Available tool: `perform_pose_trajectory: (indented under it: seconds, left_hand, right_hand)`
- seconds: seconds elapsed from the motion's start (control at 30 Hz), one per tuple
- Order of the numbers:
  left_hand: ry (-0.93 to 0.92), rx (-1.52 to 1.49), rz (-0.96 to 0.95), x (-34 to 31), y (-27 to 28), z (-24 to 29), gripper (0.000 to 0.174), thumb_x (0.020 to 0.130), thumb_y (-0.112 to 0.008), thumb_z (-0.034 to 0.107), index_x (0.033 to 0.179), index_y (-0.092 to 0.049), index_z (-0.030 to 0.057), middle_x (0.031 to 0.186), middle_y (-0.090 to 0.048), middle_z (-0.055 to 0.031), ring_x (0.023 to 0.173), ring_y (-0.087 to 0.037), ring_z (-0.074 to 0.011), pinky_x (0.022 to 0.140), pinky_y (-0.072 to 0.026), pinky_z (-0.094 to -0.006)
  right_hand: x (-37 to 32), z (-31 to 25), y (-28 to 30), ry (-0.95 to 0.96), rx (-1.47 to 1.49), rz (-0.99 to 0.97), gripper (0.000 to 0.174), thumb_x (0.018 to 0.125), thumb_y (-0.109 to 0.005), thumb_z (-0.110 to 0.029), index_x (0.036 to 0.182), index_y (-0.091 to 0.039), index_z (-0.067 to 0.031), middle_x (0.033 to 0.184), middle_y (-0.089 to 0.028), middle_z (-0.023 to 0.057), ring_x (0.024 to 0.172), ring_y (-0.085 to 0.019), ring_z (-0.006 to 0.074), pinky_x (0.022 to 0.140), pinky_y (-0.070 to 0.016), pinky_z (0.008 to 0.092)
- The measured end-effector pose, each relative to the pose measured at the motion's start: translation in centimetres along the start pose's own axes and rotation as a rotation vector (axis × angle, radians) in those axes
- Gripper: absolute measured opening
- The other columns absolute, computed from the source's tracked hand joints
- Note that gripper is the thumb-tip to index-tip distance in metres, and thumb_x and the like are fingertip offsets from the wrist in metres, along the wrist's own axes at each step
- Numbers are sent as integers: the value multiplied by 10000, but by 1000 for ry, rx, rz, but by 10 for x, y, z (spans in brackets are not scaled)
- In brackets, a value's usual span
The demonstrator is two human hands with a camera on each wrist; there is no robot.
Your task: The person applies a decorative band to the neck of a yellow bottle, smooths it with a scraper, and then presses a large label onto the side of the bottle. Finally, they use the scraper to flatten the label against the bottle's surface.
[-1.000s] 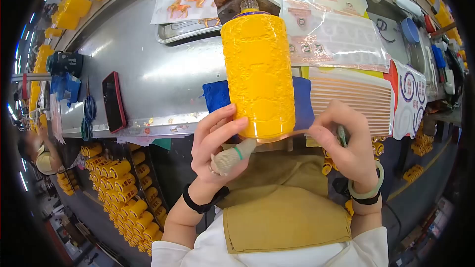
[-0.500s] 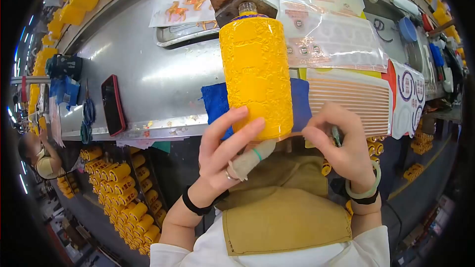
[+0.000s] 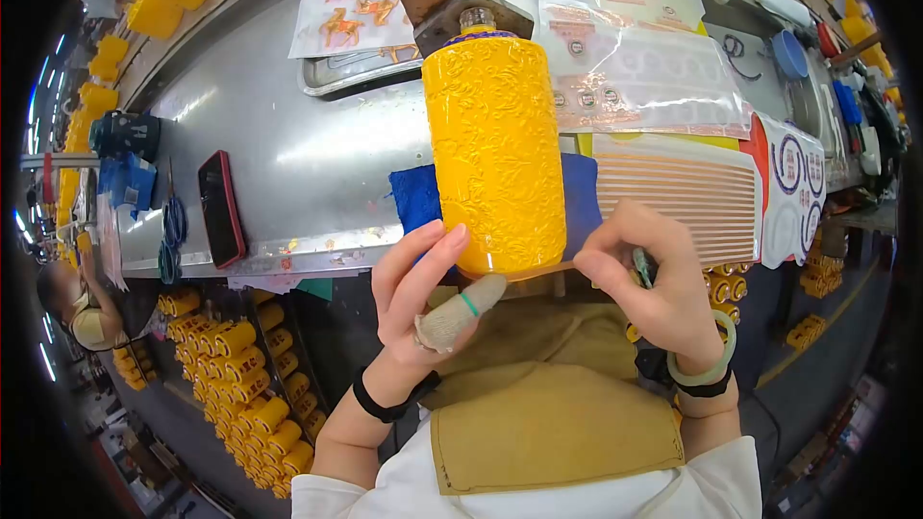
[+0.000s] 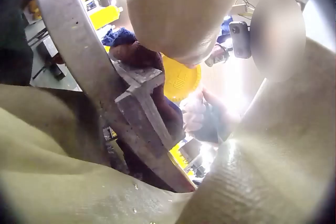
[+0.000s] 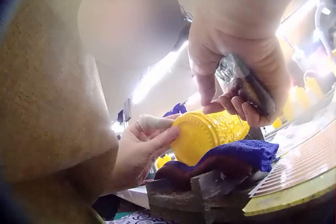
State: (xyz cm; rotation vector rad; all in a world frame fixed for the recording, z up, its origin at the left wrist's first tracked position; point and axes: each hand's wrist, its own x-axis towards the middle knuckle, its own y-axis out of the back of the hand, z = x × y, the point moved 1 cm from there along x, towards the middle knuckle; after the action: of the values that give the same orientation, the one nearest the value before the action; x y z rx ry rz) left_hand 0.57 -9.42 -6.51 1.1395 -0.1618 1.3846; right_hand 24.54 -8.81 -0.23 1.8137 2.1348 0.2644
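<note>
A yellow embossed bottle (image 3: 495, 154) with a clear threaded neck lies on a blue cloth (image 3: 581, 194), its base toward the person. Its neck sits against a metal stop (image 3: 431, 37). My left hand (image 3: 409, 312) holds the base edge, two fingers on the side and a digit in a pale cot (image 3: 457, 315) by the rim. Along the base runs a thin copper-coloured strip (image 3: 550, 271), whose end my right hand (image 3: 663, 274) pinches between thumb and forefinger. Curled in that palm is a dark, slim object (image 5: 247, 82) partly wrapped in clear film; its kind stays hidden.
Striped sheets (image 3: 673, 194) and printed film sheets (image 3: 635, 62) lie right of the bottle. Behind it is a metal tray (image 3: 332, 77) with horse figures. A phone (image 3: 222, 207) and scissors (image 3: 171, 231) lie left. Yellow bottles (image 3: 231, 365) are stacked below the bench.
The bottle has turned about its length: a smooth panel seen earlier gives way to embossing. My left hand reached further over the side, then drew back to the base. The right hand shifted slightly left.
</note>
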Motion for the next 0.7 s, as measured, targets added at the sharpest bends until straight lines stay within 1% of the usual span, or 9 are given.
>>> perform_pose_trajectory:
  seconds: [0.07, 0.17, 0.23, 0.27, 0.37, 0.4, 0.43, 0.5, 0.7]
  left_hand:
    - [37, -9, -18, 5, 1, 5, 350, 785, -809, 11, 1126, -731, 16, 1242, -683, -128, 1210, -618, -327, 996, -564, -393]
    - [-83, 31, -83, 15, 0, 5, 269, 813, -793, 21, 1079, -752, 25, 1261, -677, -113, 1221, -608, -338, 1013, -562, -398]
    - [-42, -146, -89, 13, -1, -1, 212, 827, -778, 7, 1038, -759, 15, 1301, -653, -111, 1233, -609, -341, 1037, -564, -407]
    - [32, -203, -26, 3, -8, -6, 288, 797, -800, -35, 1076, -744, 11, 1315, -634, -136, 1228, -623, -339, 1048, -565, -413]
    - [22, -166, 81, -2, -13, -10, 396, 755, -821, -83, 1128, -727, 10, 1290, -632, -174, 1198, -644, -338, 1056, -563, -414]
    - [128, -201, 83, -4, -10, -8, 490, 722, -837, -111, 1180, -711, 12, 1276, -636, -171, 1168, -654, -340, 1012, -587, -399]
    - [127, -199, 84, -4, -8, -7, 490, 722, -837, -111, 1180, -711, 12, 1276, -636, -171, 1168, -654, -340, 1012, -587, -399]
    - [85, -98, 42, -4, -5, -5, 436, 754, -817, -90, 1157, -738, 58, 1288, -645, -133, 1187, -635, -323, 962, -598, -373]
    - [-77, 91, -16, 6, -5, 8, 328, 832, -780, 7, 1114, -782, 173, 1304, -655, -91, 1238, -585, -300, 957, -576, -347]
  right_hand:
    - [0, 2, -1, 9, -7, 5, 113, 875, -760, -78, 868, -697, 16, 749, -619, 73, 658, -555, 160, 621, -448, 306]
    - [0, 6, -5, 22, -9, 13, 112, 872, -762, -78, 870, -700, 16, 749, -618, 76, 653, -554, 163, 617, -446, 308]
    - [2, 5, -6, 31, -6, 19, 112, 870, -764, -77, 872, -702, 16, 749, -618, 77, 650, -552, 165, 615, -445, 309]
    - [2, 2, -6, 28, -5, 20, 112, 868, -766, -77, 870, -702, 15, 748, -616, 76, 645, -551, 166, 611, -443, 309]
    - [1, 1, -8, 38, 6, 14, 112, 865, -770, -76, 867, -701, 12, 746, -614, 76, 637, -548, 168, 603, -439, 310]
    - [2, 1, -9, 55, 12, 5, 112, 864, -771, -76, 865, -701, 11, 745, -614, 76, 633, -547, 168, 600, -437, 310]
    - [2, 1, -9, 56, 13, 4, 112, 864, -771, -76, 865, -701, 11, 745, -614, 76, 633, -547, 168, 600, -437, 310]
    - [2, 1, -9, 63, 7, 13, 114, 864, -773, -77, 863, -701, 11, 744, -613, 80, 628, -548, 171, 597, -438, 311]
    - [1, 3, -7, 45, -7, 21, 113, 864, -773, -82, 873, -708, 9, 750, -620, 85, 633, -557, 177, 600, -443, 316]
